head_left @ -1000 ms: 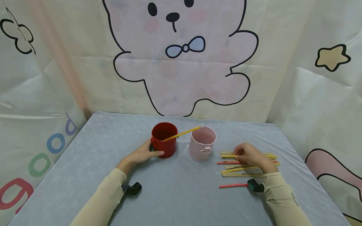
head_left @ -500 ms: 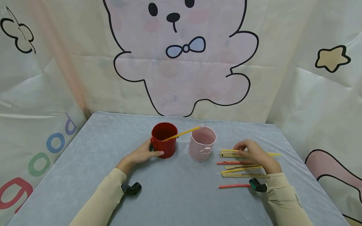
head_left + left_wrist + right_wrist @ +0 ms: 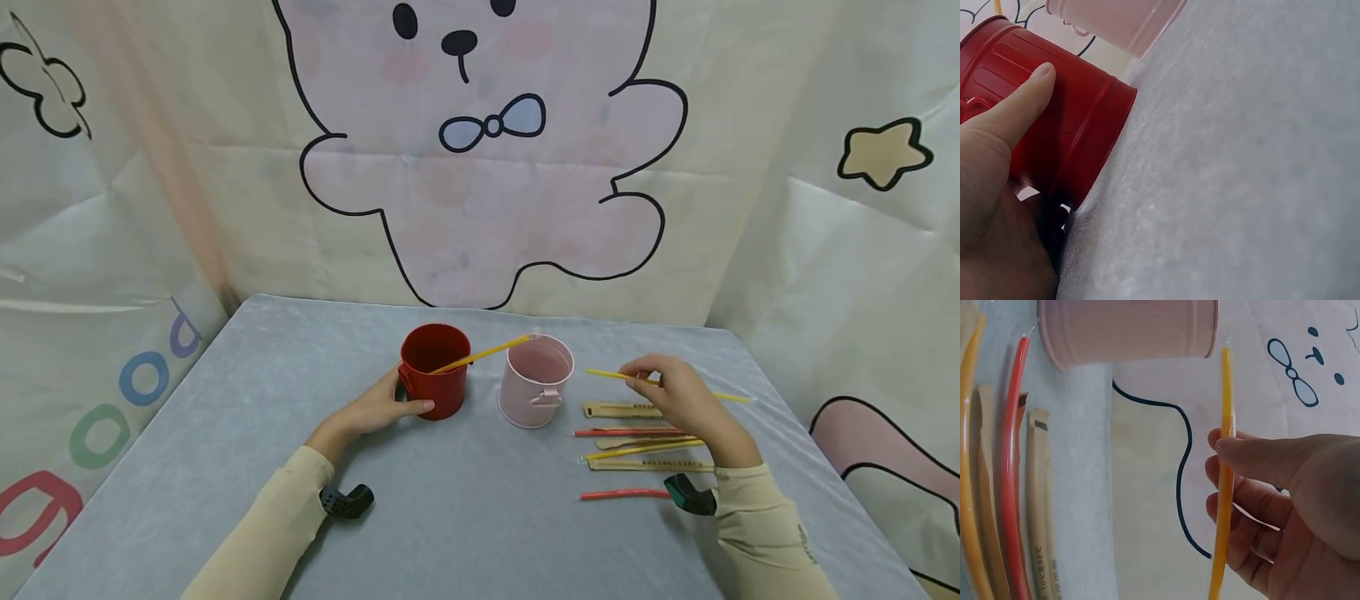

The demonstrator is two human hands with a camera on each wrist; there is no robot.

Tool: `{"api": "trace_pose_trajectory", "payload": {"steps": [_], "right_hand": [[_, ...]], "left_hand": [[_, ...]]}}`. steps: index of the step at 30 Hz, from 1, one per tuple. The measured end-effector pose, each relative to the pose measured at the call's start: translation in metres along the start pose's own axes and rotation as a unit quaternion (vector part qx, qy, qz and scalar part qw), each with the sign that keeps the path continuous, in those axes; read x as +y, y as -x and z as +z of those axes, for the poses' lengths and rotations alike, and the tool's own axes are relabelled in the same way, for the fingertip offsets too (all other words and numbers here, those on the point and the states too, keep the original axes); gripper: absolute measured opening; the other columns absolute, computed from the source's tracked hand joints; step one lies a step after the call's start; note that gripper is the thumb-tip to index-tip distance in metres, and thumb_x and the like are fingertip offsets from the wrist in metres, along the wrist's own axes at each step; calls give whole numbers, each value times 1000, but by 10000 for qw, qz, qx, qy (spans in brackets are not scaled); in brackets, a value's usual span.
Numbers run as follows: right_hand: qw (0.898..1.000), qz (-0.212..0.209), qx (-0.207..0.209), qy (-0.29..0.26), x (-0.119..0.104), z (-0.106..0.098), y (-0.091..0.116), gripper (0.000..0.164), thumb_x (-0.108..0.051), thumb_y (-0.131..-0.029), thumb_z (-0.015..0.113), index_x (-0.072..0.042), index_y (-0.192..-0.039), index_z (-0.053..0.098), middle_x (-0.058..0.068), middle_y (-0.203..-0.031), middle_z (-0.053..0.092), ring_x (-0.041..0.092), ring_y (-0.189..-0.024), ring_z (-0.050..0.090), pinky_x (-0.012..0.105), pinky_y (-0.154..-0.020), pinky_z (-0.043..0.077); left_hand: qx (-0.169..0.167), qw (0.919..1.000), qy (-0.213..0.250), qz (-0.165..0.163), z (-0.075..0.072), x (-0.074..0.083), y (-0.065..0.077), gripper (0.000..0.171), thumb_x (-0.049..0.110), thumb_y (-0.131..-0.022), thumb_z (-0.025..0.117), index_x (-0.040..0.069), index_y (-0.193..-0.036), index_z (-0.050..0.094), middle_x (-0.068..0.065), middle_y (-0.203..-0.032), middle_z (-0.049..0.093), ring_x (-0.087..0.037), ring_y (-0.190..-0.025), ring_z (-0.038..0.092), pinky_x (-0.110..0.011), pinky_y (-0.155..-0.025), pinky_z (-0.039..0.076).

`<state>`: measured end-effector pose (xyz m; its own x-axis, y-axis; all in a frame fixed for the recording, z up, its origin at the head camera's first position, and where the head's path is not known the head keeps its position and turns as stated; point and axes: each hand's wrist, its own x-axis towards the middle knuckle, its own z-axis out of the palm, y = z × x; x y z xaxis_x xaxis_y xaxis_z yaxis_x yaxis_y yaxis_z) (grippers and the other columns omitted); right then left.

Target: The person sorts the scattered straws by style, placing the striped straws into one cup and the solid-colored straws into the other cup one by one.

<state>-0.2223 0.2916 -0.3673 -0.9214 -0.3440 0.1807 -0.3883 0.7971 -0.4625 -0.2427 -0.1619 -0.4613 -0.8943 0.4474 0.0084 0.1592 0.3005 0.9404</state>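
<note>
My left hand (image 3: 375,409) grips the small red bucket (image 3: 447,393) low on its left side, with the thumb across its front wall in the left wrist view. The bucket stands upright, and a yellow straw (image 3: 487,353) leans out over its rim towards the pink bucket (image 3: 525,398). Above the table at the right, my right hand (image 3: 675,400) pinches another yellow straw (image 3: 1227,394) between thumb and fingers. That straw appears to be in a clear wrapper. Below the hand lie red straws (image 3: 622,494), yellow straws and brown paper-wrapped sticks (image 3: 1041,481).
A grey-blue cloth (image 3: 465,525) covers the table. The pink bucket stands upright just right of the red one, between the two hands. Behind the table's far edge hangs a cartoon-printed backdrop (image 3: 480,217).
My right hand has lifted a yellow straw off the row and moved it up and away from the other sticks. The left hand and both buckets have stayed in place.
</note>
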Motion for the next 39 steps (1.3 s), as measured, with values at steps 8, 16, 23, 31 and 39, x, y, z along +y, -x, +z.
{"api": "trace_pose_trajectory", "payload": {"steps": [8, 16, 23, 31, 39], "right_hand": [[9993, -181, 341, 6, -5, -4, 4, 16, -7, -97, 66, -4, -111, 74, 13, -105, 74, 4, -78, 52, 25, -68, 44], [9975, -395, 590, -23, -8, -10, 6, 17, -4, -96, 66, -4, -111, 73, 14, -105, 74, -1, -81, 53, 23, -70, 44], [9939, -644, 890, -45, -13, -11, 8, 18, 1, -93, 67, -5, -109, 74, 12, -101, 75, -4, -83, 53, 22, -70, 45], [9839, -947, 1474, -358, -21, -15, 10, 18, 4, -92, 68, -3, -108, 73, 12, -94, 72, -9, -85, 53, 14, -71, 46], [9635, -1330, 2007, -1167, -30, -23, 13, 25, 16, -85, 68, 3, -107, 73, -15, -97, 71, -8, -90, 58, 9, -75, 46]], "left_hand": [[7, 9999, -9, -105, 1, 2, 0, 89, 30, -90, 76, 15, -159, 22, -9, -163, 31, -34, -151, 23, -64, -123, 20], [44, 9999, -118, -80, -1, -2, -2, 86, 30, -91, 76, 14, -158, 24, -9, -161, 34, -34, -149, 26, -64, -123, 21], [50, 9998, -162, -126, 0, -2, -2, 88, 32, -90, 76, 14, -158, 24, -9, -162, 34, -34, -149, 26, -65, -122, 22], [66, 9999, -94, -123, 0, -2, -2, 88, 31, -90, 76, 15, -159, 23, -9, -162, 33, -34, -150, 25, -64, -123, 22], [77, 9998, -174, -75, 1, 1, -1, 86, 30, -91, 75, 13, -158, 24, -10, -161, 35, -34, -148, 28, -63, -122, 24]]}}
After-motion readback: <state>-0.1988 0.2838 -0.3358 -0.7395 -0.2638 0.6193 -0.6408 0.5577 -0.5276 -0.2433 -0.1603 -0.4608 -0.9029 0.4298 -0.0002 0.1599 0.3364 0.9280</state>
